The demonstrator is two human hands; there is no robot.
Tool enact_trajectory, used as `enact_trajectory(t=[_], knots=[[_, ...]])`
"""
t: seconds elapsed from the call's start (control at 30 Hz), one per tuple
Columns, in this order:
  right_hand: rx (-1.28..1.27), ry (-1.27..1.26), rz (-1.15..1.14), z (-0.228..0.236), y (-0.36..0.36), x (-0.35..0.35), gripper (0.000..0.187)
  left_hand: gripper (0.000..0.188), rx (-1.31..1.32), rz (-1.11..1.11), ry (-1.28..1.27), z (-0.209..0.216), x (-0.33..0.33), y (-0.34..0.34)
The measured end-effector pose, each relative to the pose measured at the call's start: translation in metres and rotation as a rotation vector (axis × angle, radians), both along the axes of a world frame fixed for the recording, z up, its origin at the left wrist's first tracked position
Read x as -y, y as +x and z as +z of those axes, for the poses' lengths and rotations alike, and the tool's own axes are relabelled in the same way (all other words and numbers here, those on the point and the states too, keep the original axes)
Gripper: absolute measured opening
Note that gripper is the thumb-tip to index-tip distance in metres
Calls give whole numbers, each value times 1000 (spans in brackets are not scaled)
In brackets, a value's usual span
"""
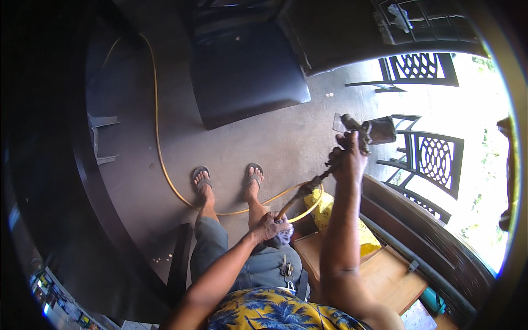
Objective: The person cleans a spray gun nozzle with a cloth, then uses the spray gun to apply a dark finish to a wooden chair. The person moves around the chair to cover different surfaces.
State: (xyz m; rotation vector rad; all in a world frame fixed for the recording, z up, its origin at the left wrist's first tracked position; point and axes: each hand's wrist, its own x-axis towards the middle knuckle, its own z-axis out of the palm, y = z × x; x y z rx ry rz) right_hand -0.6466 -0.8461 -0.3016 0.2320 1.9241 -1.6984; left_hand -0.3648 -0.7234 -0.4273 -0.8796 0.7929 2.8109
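A dark, stained spray gun (379, 130) with a cup on its right side is held up at the right by my right hand (348, 158), its fingers wrapped round the handle. From the handle's lower end a yellowish air hose (286, 209) runs down to my left hand (268, 227), in front of my lap. The left fingers are closed round the hose, and a bunched greyish cloth (284, 238) sits against that hand. Whether the left hand grips the cloth too I cannot tell. The hose loops on beneath my hands and across the floor.
A dark padded seat (247, 77) stands ahead. Lattice-backed chairs (437, 159) stand to the right, in bright light. A yellow bag (369, 237) and a light wooden board (393, 279) lie by my right side. The hose passes close to my sandalled feet.
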Motion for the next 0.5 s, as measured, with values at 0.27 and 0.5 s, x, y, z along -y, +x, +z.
enact_trajectory(t=[0.27,0.5], knots=[[-321,315,161,129,-46,-45,37,29,268,-644,-1082,-15,127,100],[-248,289,202,171,-48,-55,38,24,1008,-320,-1203,12,179,204]])
